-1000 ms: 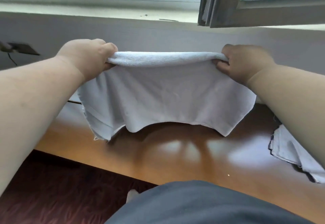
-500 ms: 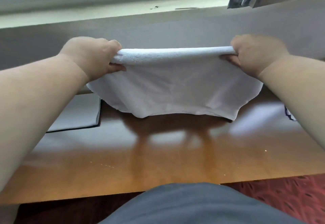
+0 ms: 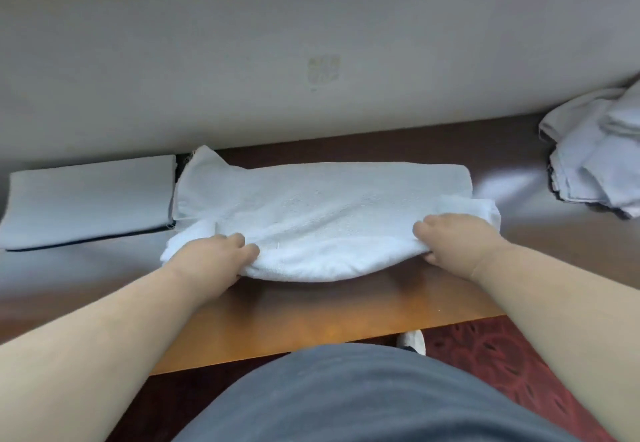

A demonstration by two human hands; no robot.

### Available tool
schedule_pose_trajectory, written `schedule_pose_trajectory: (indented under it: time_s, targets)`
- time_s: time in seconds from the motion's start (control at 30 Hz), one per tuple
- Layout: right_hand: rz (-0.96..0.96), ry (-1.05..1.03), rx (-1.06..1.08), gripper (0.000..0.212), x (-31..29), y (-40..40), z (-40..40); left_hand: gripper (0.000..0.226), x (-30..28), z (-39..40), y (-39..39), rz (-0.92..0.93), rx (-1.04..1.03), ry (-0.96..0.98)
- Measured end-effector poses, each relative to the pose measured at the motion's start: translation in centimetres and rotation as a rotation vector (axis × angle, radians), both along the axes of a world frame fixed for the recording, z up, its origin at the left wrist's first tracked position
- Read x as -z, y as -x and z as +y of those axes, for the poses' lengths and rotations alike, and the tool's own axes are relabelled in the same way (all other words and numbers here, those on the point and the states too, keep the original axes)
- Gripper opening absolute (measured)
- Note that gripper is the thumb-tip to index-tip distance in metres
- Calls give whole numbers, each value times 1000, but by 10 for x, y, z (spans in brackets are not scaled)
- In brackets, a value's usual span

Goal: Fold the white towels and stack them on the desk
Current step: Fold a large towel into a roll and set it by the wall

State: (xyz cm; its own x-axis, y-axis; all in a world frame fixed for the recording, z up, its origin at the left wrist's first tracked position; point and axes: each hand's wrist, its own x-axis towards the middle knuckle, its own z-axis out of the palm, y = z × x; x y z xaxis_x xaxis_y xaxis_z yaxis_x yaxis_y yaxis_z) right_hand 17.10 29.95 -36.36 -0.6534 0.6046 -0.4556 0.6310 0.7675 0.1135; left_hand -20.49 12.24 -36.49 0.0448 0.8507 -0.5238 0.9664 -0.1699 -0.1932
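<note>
At desk (image 3: 311, 313) centre, half-folded white towel (image 3: 322, 213) lying flat, long axis running 9 to 3 o'clock, far edge toward wall at 12. Left hand (image 3: 211, 254) pinching near edge at towel's 7 o'clock corner, right hand (image 3: 457, 239) pinching same edge at 5 (both closed on cloth, roughly equally near). Next fold likely end-over-end along that axis. Folded towel stack (image 3: 86, 199) just beside at 9; unfolded pile (image 3: 595, 150) well apart at 2.
</note>
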Motion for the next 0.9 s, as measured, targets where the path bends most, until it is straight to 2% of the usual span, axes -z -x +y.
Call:
schedule_pose_trajectory:
  time_s: [0.17,0.3,0.43,0.53,0.63,0.8,0.9]
  targets:
    - [-68,90,65,28,33,-27,-32,31,24,-27,-18,-96,-52,140]
    - [-45,152,154,25,50,-34,-47,42,39,-35,-28,-165,-111,242]
    - [39,249,273,26,58,-42,-52,38,41,-16,-38,-141,-95,340]
    - [182,337,374,42,60,-57,-54,42,37,15,-57,-115,-53,358]
    - [363,331,592,46,61,-79,-57,36,39,55,-97,-184,-43,278]
    - [503,60,959,41,69,-121,-53,39,40,132,-197,-330,7,154]
    - [627,276,1281,57,76,-133,-42,39,43,182,-257,-405,47,79]
